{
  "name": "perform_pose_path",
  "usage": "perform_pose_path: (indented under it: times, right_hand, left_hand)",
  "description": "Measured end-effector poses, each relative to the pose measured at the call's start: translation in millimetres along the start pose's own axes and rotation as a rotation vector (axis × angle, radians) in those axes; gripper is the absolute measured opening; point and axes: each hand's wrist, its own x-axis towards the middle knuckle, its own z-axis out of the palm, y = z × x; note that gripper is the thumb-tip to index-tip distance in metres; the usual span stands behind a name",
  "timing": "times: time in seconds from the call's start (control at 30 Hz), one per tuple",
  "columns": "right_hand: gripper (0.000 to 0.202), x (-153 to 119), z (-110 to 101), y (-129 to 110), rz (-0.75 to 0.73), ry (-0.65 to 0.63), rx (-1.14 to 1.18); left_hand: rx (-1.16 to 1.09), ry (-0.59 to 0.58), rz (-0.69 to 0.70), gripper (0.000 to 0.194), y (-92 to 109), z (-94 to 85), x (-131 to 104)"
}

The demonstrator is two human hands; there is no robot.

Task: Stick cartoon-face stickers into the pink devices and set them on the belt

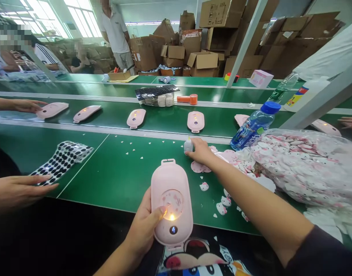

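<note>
My left hand (143, 217) is closed round a pale pink oval device (178, 229), its thumb lying over the front. The device has a round recess with a pink printed pattern, a glowing yellow light and a small dark display. My right hand (201, 151) pinches a small whitish bottle (188, 147) with a yellow tip, upright at the belt-side edge of the worktop. Pink-and-white cut-outs (199, 166) lie beside and below that hand. Several cat-face stickers (204, 186) are scattered closer to me.
Several pink devices (196, 121) sit on the green belt (164, 122). At right are a blue-capped bottle (252, 126) and a plastic bag of cat-face pieces (305, 168). A co-worker's hand (20, 189) is by a black-dotted sheet (59, 159). Another hand (29, 105) touches a device.
</note>
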Motion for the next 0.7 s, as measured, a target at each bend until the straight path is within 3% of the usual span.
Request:
perform_pose_path:
  times: [0.07,0.17,0.33,0.5,0.7]
  right_hand:
    - [0.035,-4,-5,-2,-0.060,-0.044,0.071]
    - [0.036,-35,-28,-8,-0.204,-0.136,0.189]
    - [0.037,-112,-73,-21,-0.515,-0.253,0.181]
    - [0.036,-162,-97,-20,-0.611,-0.224,-0.095]
    - [0.031,-176,-99,-20,-0.651,-0.134,-0.253]
  left_hand:
    - [0.011,0.024,0.022,0.062,0,-11.3,-1]
    - [0.067,0.029,0.098,0.062,0,-25.2,-1]
    - [0.157,0.000,0.271,0.057,-2,-19.5,-2]
    - [0.103,-0.143,0.344,0.052,-5,-5.2,-3]
    - [0.202,-0.235,0.436,0.049,-7,-9.9,-6]
